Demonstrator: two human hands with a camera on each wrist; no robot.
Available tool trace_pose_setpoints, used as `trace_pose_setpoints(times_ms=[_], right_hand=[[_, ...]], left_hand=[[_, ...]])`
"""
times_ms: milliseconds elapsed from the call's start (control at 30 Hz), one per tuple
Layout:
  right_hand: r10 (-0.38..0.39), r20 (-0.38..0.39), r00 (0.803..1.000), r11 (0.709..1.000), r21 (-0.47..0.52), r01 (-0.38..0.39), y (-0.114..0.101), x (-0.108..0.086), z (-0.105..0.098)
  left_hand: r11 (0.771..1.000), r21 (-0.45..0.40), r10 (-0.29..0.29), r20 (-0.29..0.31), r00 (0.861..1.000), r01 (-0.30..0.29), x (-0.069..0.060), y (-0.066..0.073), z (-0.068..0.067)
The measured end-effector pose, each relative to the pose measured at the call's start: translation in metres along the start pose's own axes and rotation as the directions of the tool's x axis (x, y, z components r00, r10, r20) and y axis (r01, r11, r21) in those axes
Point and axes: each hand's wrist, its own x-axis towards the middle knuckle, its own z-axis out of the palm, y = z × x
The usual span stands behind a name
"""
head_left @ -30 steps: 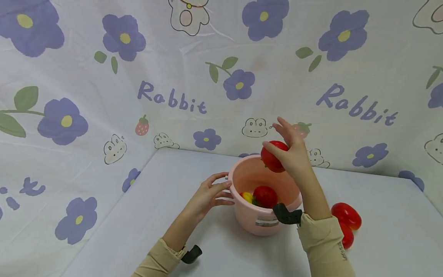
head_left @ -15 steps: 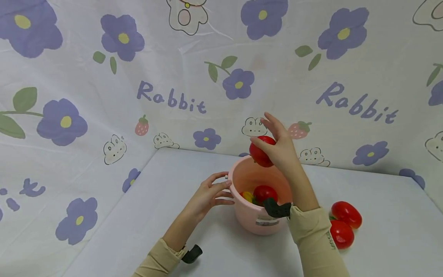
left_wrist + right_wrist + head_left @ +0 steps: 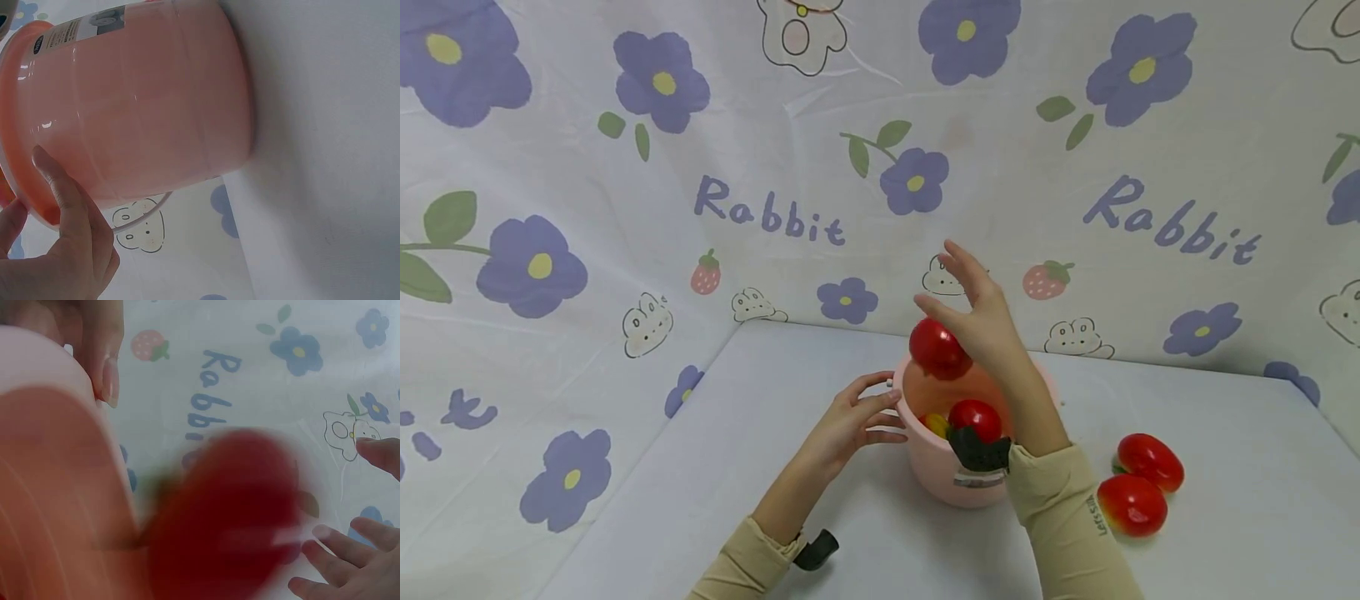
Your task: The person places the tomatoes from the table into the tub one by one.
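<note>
A pink bucket [image 3: 943, 475] stands on the white table. My left hand [image 3: 848, 425] grips its left rim, with the thumb [image 3: 11, 225] at the edge and fingers along the outer wall. Above the bucket's mouth, a red tomato [image 3: 934, 348] is in mid-air, blurred in the right wrist view. My right hand [image 3: 988, 329] is just above it, fingers spread and apart from the tomato. Inside the bucket lie another red tomato [image 3: 976, 417] and a yellow item [image 3: 936, 425], partly hidden by the rim and the black wrist mount.
Two red tomatoes [image 3: 1133, 505] lie touching or nearly so on the table, right of the bucket. Behind stands a white cloth backdrop [image 3: 760, 125] printed with purple flowers and rabbits. The bucket's thin handle [image 3: 147, 215] hangs at its far side.
My right hand has moved left over the bucket and let go of the tomato, which has dropped away below the fingers. My left hand stays on the rim.
</note>
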Motion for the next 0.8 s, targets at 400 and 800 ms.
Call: trace_pose_setpoints(times_ms=[400,800], right_hand=[[-0.003,0.019,1.0,0.999,-0.042,0.004,0.009,-0.005,-0.007],[0.013,-0.053,0.999,0.997,-0.073,-0.016,0.024,-0.017,-0.031]], left_hand=[[1.0,-0.019,-0.003,0.001,1.0,0.003,0.001,0.0,0.0],[1.0,0.0,-0.008,-0.003,1.0,0.008,0.003,0.0,0.001]])
